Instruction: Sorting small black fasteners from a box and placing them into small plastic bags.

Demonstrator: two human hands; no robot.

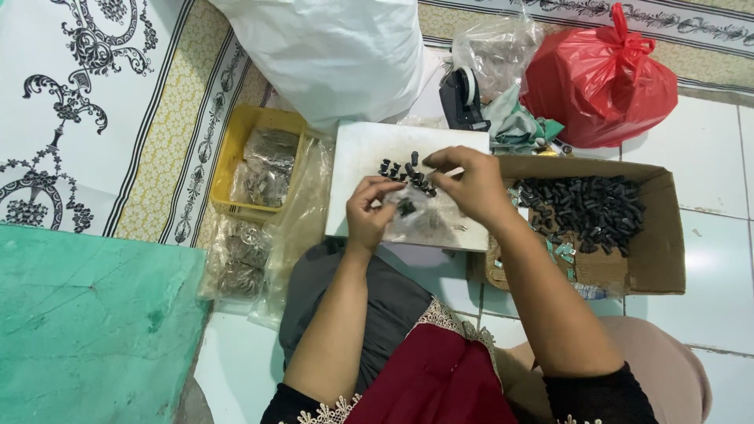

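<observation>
Over the white board (369, 149), both hands (373, 210) (469, 184) apparently pinch a small clear bag (410, 210).

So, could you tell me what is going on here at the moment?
A person sits on the tiled floor with a white board in front of them. The left hand holds a small clear bag with a few dark pieces inside, while the right hand pinches at the bag's top, just by a cluster of small black parts on the board. A cardboard box to the right holds many more black parts, and a yellow basket of filled bags sits to the left.
</observation>
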